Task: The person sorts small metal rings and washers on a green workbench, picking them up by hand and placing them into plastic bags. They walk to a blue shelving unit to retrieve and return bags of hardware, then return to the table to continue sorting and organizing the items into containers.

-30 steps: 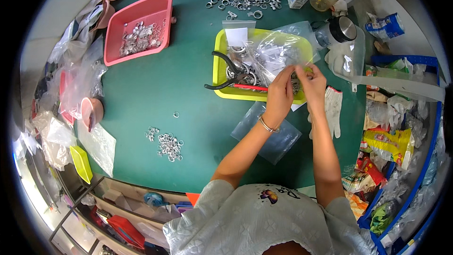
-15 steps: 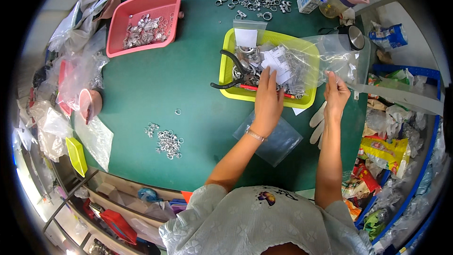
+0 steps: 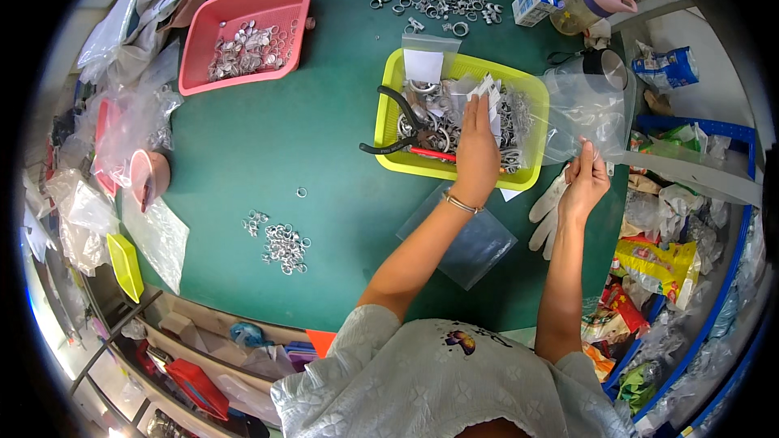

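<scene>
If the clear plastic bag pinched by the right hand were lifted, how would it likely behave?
The clear plastic bag would probably flop and fold, since its film looks thin where the right hand pinches it. It is likely light for its size, being see-through with no bulge near the fingers. Its glossy highlights suggest it may be slippery.

Bright, fairly even light covers the green table (image 3: 219,154), with soft shadow beside the pink basket (image 3: 251,6). The clear bag (image 3: 596,118) catches white glints, and glare bleaches the far left edge. Fisheye distortion bends straight lines near black, vignetted corners.
</scene>
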A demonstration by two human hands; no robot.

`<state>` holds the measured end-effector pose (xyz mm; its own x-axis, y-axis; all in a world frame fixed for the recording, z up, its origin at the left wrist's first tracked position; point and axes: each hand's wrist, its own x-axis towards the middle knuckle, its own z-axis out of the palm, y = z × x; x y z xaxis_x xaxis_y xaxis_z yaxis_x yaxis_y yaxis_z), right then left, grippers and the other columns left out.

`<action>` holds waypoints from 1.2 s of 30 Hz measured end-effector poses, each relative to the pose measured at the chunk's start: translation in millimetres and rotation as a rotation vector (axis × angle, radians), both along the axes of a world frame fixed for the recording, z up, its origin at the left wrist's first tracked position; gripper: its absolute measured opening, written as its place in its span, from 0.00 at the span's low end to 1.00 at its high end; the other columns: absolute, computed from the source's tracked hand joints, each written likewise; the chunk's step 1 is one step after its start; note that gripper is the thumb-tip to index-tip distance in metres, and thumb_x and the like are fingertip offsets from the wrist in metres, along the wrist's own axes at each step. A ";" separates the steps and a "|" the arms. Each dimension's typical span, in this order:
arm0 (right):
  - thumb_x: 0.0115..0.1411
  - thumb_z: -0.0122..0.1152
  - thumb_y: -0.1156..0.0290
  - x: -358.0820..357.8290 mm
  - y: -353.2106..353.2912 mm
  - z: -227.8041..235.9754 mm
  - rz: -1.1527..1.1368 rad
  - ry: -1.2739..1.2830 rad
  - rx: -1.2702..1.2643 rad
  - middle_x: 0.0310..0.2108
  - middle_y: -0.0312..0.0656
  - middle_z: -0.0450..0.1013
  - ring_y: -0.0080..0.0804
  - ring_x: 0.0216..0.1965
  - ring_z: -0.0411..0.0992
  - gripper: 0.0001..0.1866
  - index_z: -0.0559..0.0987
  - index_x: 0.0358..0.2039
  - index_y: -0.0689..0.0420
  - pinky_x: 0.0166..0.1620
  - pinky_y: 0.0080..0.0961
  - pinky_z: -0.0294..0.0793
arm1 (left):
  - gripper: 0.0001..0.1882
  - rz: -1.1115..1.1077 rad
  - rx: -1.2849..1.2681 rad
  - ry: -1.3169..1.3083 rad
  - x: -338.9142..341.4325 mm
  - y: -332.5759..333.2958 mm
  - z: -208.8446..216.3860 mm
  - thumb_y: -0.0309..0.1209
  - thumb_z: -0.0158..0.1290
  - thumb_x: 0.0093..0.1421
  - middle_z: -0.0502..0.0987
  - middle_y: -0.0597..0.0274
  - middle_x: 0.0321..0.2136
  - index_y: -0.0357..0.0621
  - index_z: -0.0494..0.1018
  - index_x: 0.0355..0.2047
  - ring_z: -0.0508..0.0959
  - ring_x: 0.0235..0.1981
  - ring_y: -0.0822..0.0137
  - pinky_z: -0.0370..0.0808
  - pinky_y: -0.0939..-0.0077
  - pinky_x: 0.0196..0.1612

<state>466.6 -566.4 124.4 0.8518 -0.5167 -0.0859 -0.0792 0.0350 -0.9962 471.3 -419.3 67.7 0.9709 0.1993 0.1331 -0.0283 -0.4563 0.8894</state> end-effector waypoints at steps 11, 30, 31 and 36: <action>0.60 0.50 0.67 -4.1 19.5 0.4 0.050 -0.077 -0.005 0.12 0.27 0.55 0.12 0.14 0.50 0.12 0.75 0.36 0.63 0.18 0.13 0.47 | 0.37 -0.151 -0.229 -0.090 -10.7 -18.5 25.0 0.07 0.39 0.40 0.53 0.48 0.57 0.37 0.55 0.55 0.53 0.59 0.48 0.53 0.63 0.59; 0.60 0.50 0.67 10.7 23.4 1.8 0.036 -0.068 0.129 0.13 0.29 0.57 0.14 0.14 0.50 0.12 0.73 0.37 0.64 0.18 0.14 0.47 | 0.36 0.084 -0.076 -0.257 -6.2 56.5 26.0 0.08 0.38 0.39 0.64 0.52 0.52 0.43 0.63 0.51 0.61 0.55 0.51 0.53 0.59 0.59; 0.60 0.50 0.67 10.9 17.9 -4.6 0.022 -0.032 0.110 0.13 0.29 0.57 0.14 0.14 0.50 0.12 0.73 0.37 0.63 0.18 0.14 0.47 | 0.33 0.130 -0.106 -0.247 -7.4 66.5 23.3 0.08 0.38 0.42 0.65 0.52 0.51 0.42 0.63 0.51 0.64 0.54 0.52 0.57 0.64 0.57; 0.58 0.52 0.69 5.3 4.3 -13.8 -0.138 0.051 -0.038 0.16 0.29 0.58 0.14 0.14 0.52 0.18 0.63 0.46 0.63 0.17 0.14 0.51 | 0.19 0.387 -0.468 -0.109 -18.1 92.9 18.1 0.17 0.38 0.58 0.70 0.53 0.45 0.33 0.61 0.51 0.70 0.45 0.66 0.65 0.76 0.48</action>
